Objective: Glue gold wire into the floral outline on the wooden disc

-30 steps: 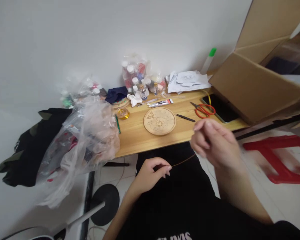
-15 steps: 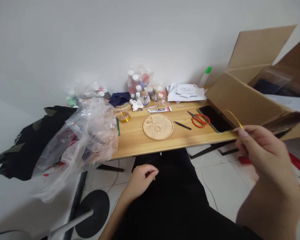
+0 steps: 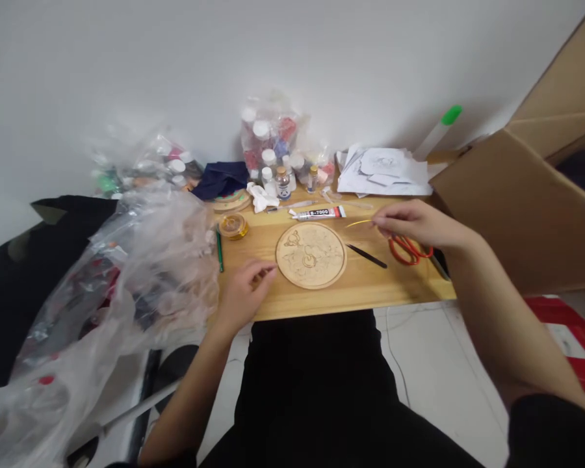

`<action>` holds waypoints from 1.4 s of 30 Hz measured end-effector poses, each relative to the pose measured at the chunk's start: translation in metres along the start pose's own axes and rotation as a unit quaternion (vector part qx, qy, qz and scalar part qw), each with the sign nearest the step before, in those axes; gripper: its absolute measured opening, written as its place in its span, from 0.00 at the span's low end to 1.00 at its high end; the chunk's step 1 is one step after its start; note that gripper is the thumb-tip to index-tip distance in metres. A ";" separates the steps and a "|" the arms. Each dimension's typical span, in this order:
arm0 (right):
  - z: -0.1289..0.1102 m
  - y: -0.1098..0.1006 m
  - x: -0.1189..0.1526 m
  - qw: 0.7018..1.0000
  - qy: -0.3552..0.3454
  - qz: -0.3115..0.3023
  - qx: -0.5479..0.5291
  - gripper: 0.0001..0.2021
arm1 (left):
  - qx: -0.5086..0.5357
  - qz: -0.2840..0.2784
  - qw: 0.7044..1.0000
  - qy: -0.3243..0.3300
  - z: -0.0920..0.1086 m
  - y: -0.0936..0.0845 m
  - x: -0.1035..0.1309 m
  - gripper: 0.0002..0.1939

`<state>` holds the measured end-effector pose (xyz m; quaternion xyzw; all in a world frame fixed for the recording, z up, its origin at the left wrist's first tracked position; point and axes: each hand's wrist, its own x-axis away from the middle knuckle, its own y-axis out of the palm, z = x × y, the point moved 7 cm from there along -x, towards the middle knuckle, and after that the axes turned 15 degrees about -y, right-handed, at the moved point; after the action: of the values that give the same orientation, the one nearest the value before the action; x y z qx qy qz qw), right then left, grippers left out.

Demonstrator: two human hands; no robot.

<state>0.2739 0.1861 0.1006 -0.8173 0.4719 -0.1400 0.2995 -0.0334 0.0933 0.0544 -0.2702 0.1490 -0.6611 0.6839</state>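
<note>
My right hand (image 3: 414, 222) pinches a short, thin piece of gold wire (image 3: 359, 223) between thumb and fingertips, its free end pointing left. Just below that hand lie red-handled scissors (image 3: 409, 252), partly covered by it. A round wooden disc (image 3: 316, 276) with a drawn line design lies flat on the table. At its left edge is my left hand (image 3: 246, 291), fingers curled in and no object seen in them. Black tweezers (image 3: 367, 255) rest right of the disc, and a B-7000 glue tube (image 3: 319, 213) behind it.
A spool of gold wire (image 3: 234, 226) and a green stick (image 3: 220, 251) lie left on the wooden table (image 3: 292, 307). Plastic bags (image 3: 170, 247) crowd the left side. Small bottles (image 3: 283, 185) and papers (image 3: 385, 172) line the wall. A cardboard box (image 3: 511, 214) stands right.
My right hand has moved left from beside the box to above the scissors, carrying the gold wire. My left hand has risen from my lap to the table beside the disc. The view has shifted.
</note>
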 end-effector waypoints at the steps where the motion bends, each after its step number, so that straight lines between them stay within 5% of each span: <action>1: 0.011 0.008 -0.018 0.999 -0.018 -0.046 -0.010 0.28 | -0.010 0.003 1.000 0.003 0.004 0.000 -0.012 0.11; 4: 0.037 0.020 -0.050 0.994 -0.050 -0.098 0.001 0.25 | -0.045 0.012 0.999 -0.001 0.008 0.004 -0.041 0.11; 9: 0.048 0.019 -0.060 0.993 -0.095 -0.055 0.049 0.17 | -0.101 0.012 0.994 -0.035 -0.004 0.020 -0.059 0.14; 21: 0.063 0.021 -0.056 0.902 -0.187 0.023 0.387 0.17 | -0.176 -0.005 0.984 -0.036 -0.008 0.033 -0.063 0.16; 31: 0.065 0.004 -0.066 0.894 -0.239 -0.046 0.375 0.12 | -0.215 0.020 0.976 -0.013 -0.008 0.025 -0.053 0.13; 38: 0.068 0.008 -0.070 0.891 -0.189 -0.081 0.406 0.11 | -0.221 0.026 0.975 0.021 -0.007 0.018 -0.042 0.12; 42: 0.047 0.014 -0.055 0.872 -0.181 -0.070 0.449 0.11 | -0.225 0.030 0.973 0.044 -0.009 0.017 -0.034 0.12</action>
<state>0.2600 0.2454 0.0580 -0.6372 0.2370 -0.2068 0.7036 -0.0276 0.1253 0.0321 -0.3836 0.3318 -0.6007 0.6180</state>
